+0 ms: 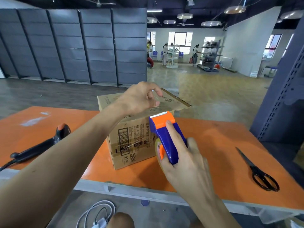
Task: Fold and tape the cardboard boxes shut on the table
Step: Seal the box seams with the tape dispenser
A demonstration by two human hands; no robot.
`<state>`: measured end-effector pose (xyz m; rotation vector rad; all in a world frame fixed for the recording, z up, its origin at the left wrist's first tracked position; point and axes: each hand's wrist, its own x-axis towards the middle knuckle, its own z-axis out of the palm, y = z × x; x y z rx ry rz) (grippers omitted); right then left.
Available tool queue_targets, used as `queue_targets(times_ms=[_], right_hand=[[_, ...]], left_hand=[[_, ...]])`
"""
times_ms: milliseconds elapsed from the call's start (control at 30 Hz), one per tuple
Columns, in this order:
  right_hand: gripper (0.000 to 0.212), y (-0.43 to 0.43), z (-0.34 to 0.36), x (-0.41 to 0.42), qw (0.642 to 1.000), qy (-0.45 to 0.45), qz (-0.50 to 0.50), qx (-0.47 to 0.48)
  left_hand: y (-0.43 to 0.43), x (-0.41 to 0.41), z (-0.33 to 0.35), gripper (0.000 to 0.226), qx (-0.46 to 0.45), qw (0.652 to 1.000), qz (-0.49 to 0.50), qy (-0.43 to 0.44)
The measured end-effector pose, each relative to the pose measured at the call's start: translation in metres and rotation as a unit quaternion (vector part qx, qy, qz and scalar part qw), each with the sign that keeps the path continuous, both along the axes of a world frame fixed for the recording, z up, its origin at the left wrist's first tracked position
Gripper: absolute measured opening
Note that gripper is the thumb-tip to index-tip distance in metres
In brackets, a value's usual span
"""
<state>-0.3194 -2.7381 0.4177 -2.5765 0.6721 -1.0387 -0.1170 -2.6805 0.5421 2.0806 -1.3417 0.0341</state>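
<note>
Item: cardboard box (131, 145), mid table (213, 145). R hand (185, 160) wrapped round tape dispenser (164, 129), blade at box's near top edge. L hand (139, 97) over lid, approx 11 o'clock from blade, fingers curled, seemingly pinching tape end (157, 96). Est. next pull: toward 5 o'clock.

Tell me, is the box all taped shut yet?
Not yet. Flaps of the cardboard box look folded down, and shiny tape already crosses its side. The right hand holds the tape dispenser at the top edge, with the left hand over the top. Taping the top seam is left.
</note>
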Motion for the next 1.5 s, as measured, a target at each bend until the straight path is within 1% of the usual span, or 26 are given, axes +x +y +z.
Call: queue_targets(times_ms=[67,200,333,500,567,633,700,767,833,867,900,1000,1033,1067,1100,1167,1200,1267,1300,1400,1500], right_hand=[[0.087,-0.002,0.002,0.004,1.000,-0.010,-0.010,-0.005],[0.085,-0.002,0.003,0.004,1.000,0.004,-0.001,-0.001],[0.086,-0.002,0.002,0.005,1.000,-0.004,0.001,-0.005],[0.084,-0.003,0.001,0.004,1.000,-0.005,0.011,0.005],[0.083,-0.002,0.000,0.004,1.000,-0.005,0.016,0.008],[0.083,-0.002,-0.001,0.005,1.000,-0.007,0.015,0.006],[0.084,-0.002,-0.002,0.005,1.000,-0.012,0.015,0.012],[0.084,-0.001,-0.002,0.004,1.000,-0.009,0.018,0.017],[0.081,0.000,-0.003,0.004,1.000,-0.009,0.021,0.021],[0.081,-0.001,-0.003,0.004,0.999,-0.010,0.023,0.024],[0.081,-0.001,-0.003,0.004,0.999,-0.009,0.025,0.024],[0.079,-0.002,-0.002,0.005,0.999,-0.003,0.025,0.023],[0.078,-0.002,-0.002,0.006,0.999,-0.001,0.029,0.026],[0.077,-0.002,-0.003,0.006,0.999,-0.001,0.034,0.029],[0.077,-0.003,-0.003,0.006,0.999,0.000,0.038,0.031],[0.079,-0.005,-0.004,0.006,0.999,0.004,0.043,0.033],[0.080,-0.005,-0.004,0.006,0.998,0.008,0.045,0.034],[0.078,-0.005,-0.003,0.005,0.998,0.012,0.048,0.037],[0.076,-0.005,-0.002,0.005,0.998,0.015,0.051,0.039],[0.077,-0.007,0.001,0.003,0.997,0.029,0.056,0.045],[0.076,-0.006,0.008,-0.004,0.996,0.025,0.065,0.062]], left_hand=[[-0.002,0.002,0.002,0.025,0.010,1.000,0.007,-0.008],[-0.006,0.003,-0.001,0.025,0.031,0.999,0.012,-0.018],[-0.006,0.006,-0.003,0.025,0.022,0.999,0.017,-0.016],[-0.011,0.005,-0.011,0.029,0.036,0.999,0.032,-0.015],[-0.012,0.004,-0.013,0.036,0.053,0.997,0.033,-0.048],[-0.012,0.002,-0.014,0.050,0.081,0.992,0.035,-0.094],[-0.012,0.001,-0.015,0.066,0.091,0.989,0.039,-0.113],[-0.009,0.004,-0.014,0.082,0.091,0.984,0.070,-0.133],[-0.001,0.014,-0.010,0.094,0.086,0.981,0.117,-0.130],[0.004,0.016,-0.009,0.091,0.079,0.980,0.130,-0.128],[0.009,0.018,-0.011,0.080,0.066,0.980,0.135,-0.134],[0.018,0.016,-0.021,0.031,-0.009,0.976,0.102,-0.192],[0.022,0.014,-0.023,0.026,-0.022,0.980,0.073,-0.185],[0.026,0.012,-0.025,0.029,-0.015,0.986,0.036,-0.164],[0.030,0.009,-0.024,0.035,0.014,0.990,-0.010,-0.142],[0.039,0.006,-0.023,0.046,0.095,0.986,-0.091,-0.100],[0.042,0.005,-0.022,0.048,0.124,0.984,-0.105,-0.076],[0.046,0.004,-0.022,0.048,0.159,0.982,-0.089,-0.045],[0.048,0.001,-0.022,0.049,0.173,0.981,-0.079,-0.046],[0.048,-0.010,-0.024,0.059,0.181,0.976,-0.088,-0.082],[0.049,-0.015,-0.022,0.058,0.182,0.975,-0.083,-0.095]])
